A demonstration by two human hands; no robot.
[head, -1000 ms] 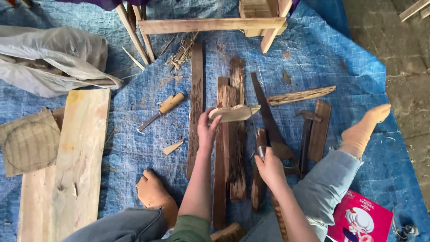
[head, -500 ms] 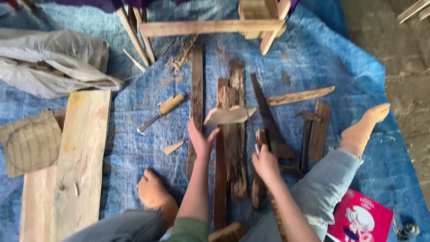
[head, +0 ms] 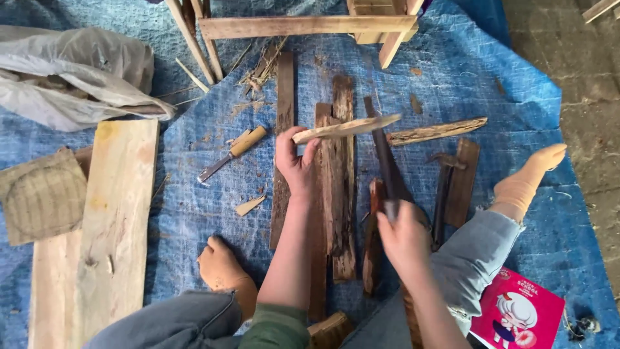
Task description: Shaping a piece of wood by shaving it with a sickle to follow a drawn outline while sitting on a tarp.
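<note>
Head cam looks straight down at someone sitting on a crinkled blue plastic tarp (head: 206, 213) with bare feet spread out to either side. Left hand (head: 296, 165) is raised off the ground, forearm stretched forward from the green sleeve, fingers and thumb pinched around the near end of a pale, thin wooden stick (head: 345, 127), which pokes out to the right, roughly level and a bit tilted up. Right hand (head: 403, 236) is fisted tight around the handle of a long dark-bladed knife (head: 382, 152), blade pointing away from the body and its upper part crossing right under the stick, looks like touching or just about. Below both hands is a row of dark weathered wood slats (head: 339, 187) lying lengthwise on the tarp. Off to the left sits a small chisel with a tan wooden handle (head: 232, 153), well clear of the hands, and further left a wide pale plank (head: 113, 220). A hammer (head: 444, 187) lies on a slat just right of the knife, and a pink booklet (head: 516, 310) is by the right knee.
</note>
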